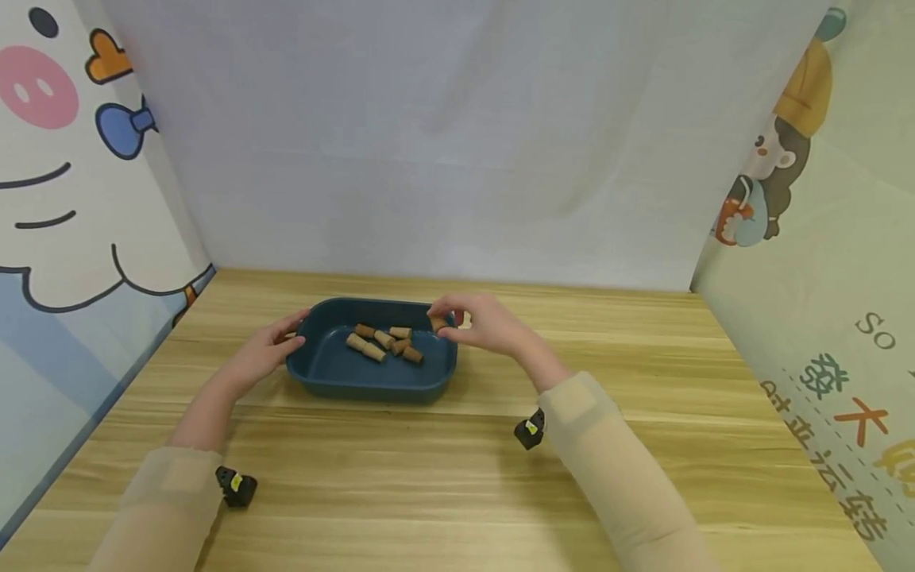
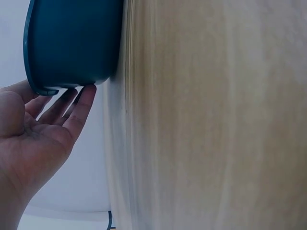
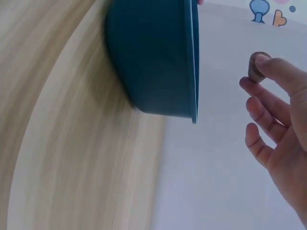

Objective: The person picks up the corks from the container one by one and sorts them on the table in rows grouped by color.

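Observation:
A dark teal, rounded rectangular basin (image 1: 372,392) stands on the wooden table. Several small tan and brown corks (image 1: 366,347) lie loose on its floor, mostly in the middle. At the basin's left end, my left hand (image 1: 263,352) touches the outer wall below the rim with extended fingers, as the left wrist view also shows (image 2: 43,129). Over the right end, my right hand (image 1: 480,322) pinches one brown cork (image 3: 257,67) between thumb and index finger, above the rim level. Its other fingers stay loosely bent and hold nothing.
The wooden table (image 1: 400,485) extends around the basin. A pale cloth backdrop (image 1: 443,143) hangs behind it, with printed cartoon panels at the left and right. Small black camera blocks (image 1: 530,430) are strapped at both wrists.

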Tool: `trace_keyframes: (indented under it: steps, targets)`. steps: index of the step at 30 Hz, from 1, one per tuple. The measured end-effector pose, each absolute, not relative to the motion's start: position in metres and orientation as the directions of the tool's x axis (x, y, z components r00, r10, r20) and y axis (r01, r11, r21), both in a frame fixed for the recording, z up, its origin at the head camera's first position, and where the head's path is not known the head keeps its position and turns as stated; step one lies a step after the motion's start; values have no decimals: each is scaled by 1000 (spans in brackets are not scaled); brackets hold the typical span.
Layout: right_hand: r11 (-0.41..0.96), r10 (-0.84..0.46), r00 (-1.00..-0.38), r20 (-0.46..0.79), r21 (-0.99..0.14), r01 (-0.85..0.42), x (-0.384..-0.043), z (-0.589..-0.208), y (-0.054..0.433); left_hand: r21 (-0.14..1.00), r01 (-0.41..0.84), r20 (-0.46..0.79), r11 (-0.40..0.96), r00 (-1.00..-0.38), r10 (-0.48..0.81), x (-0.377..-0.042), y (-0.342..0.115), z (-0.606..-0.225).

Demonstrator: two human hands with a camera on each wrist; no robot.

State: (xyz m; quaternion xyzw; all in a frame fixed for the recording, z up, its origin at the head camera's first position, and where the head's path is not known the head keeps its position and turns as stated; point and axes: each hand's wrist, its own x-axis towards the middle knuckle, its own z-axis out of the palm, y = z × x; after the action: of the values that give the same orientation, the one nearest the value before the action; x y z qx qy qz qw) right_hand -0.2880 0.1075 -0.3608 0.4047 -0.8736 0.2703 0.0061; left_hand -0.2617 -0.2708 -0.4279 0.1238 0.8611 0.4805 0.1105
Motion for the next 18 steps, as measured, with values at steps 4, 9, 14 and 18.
trace_keyframes:
  steps: [4, 9, 14, 18]
  targets:
    - [548, -681, -693, 236, -463, -697, -289, -361, 116, 851, 109, -72, 513, -945, 320, -262, -270, -428]
    - [554, -648, -708, 282, -463, -692, -291, -364, 126, 847, 109, -73, 521, -946, 316, -262, -270, -428]
    - [572, -613, -723, 319, -451, -685, -294, -368, 138, 847, 108, -78, 521, -944, 322, -262, -270, -427]
    - [612, -578, -757, 305, -452, -649, -295, -373, 147, 844, 108, -80, 525, -943, 323, -261, -270, -426]
